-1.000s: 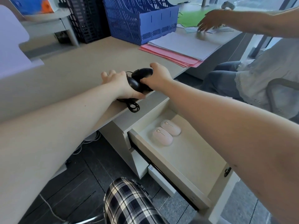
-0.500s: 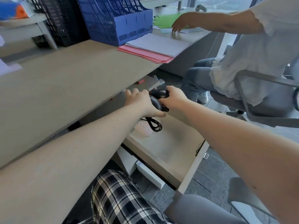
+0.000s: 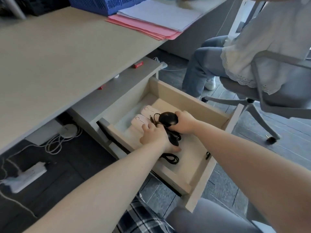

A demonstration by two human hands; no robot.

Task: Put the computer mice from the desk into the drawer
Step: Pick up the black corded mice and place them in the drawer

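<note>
Now both hands are down inside the open drawer point(image 3: 193, 105), where a second ago they were up on the desk point(image 3: 58, 52) gathering the two black wired mice at its edge — so the carry is done and the set-down is what is happening. The right hand point(image 3: 184, 122) is closed over the top of one black mouse point(image 3: 168, 118), which sits low over the drawer floor just beside the two pink wireless mice point(image 3: 143, 117) already lying side by side toward the back left. The left hand point(image 3: 155, 137) is curled around the second black mouse point(image 3: 172, 140), mostly hidden under the palm; its bundled black cable point(image 3: 170, 158) loops out below the wrist onto the drawer bottom. Whether either mouse has actually touched down I cannot tell — the fingers cover the contact.

The visible stretch of desk now shows only a stack of white and pink papers point(image 3: 156, 19) and a blue file rack point(image 3: 107, 4) at the far edge, with no mouse among them. Judging from that, these two are probably the last, and the task looks nearly finished: what remains is to let go and draw both hands out. The loose cables could snag on fingers as they lift.
</note>
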